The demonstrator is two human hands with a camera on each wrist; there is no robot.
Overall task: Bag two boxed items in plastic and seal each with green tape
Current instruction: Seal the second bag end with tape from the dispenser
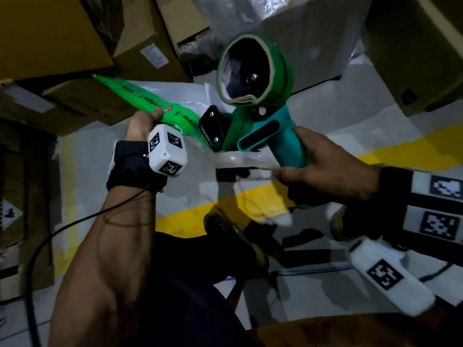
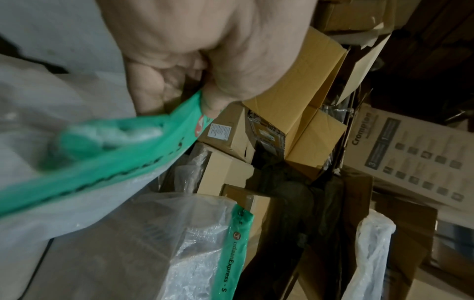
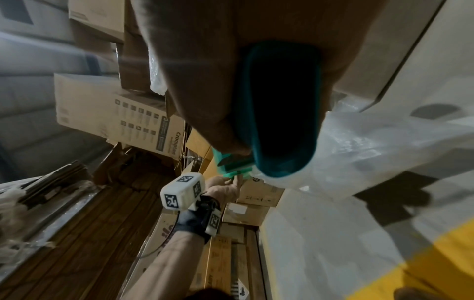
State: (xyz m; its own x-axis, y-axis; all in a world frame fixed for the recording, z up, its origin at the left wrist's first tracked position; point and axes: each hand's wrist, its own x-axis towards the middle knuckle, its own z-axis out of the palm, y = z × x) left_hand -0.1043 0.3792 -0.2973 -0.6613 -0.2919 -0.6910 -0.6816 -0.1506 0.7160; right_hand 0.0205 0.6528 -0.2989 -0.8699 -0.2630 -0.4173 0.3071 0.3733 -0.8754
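Green tape point(image 1: 140, 98): one strip, drawn taut from the dispenser out past the left fingers, printed side up.
Left hand point(image 1: 141, 126): fingers point(image 2: 231, 89) and thumb pinch the strip; its free end runs on beyond them.
Plastic bag point(image 1: 240, 159): clear, bunched just under the dispenser mouth, between the two hands and touching the right fingers; what it holds is hidden, so I cannot tell whether a box is inside.
Tape dispenser point(image 1: 253, 106): one, teal handle, one green roll on top, nearly used up.
Right hand point(image 1: 325, 169): fingers clenched round the dispenser handle, with a fold of bag caught against it.
Sealed bag point(image 2: 205, 243): one already closed with a green strip, below the left fingers in the left wrist view.
Step in hand: likely laying tape over the second bag's mouth.
Doing it well: keep the strip tight and flat between the hands, gather the bag neck under it, press down from the left fingers toward the right, then tear at the blade.
Cartons point(image 1: 50, 33): many, stacked beyond the left fingers.
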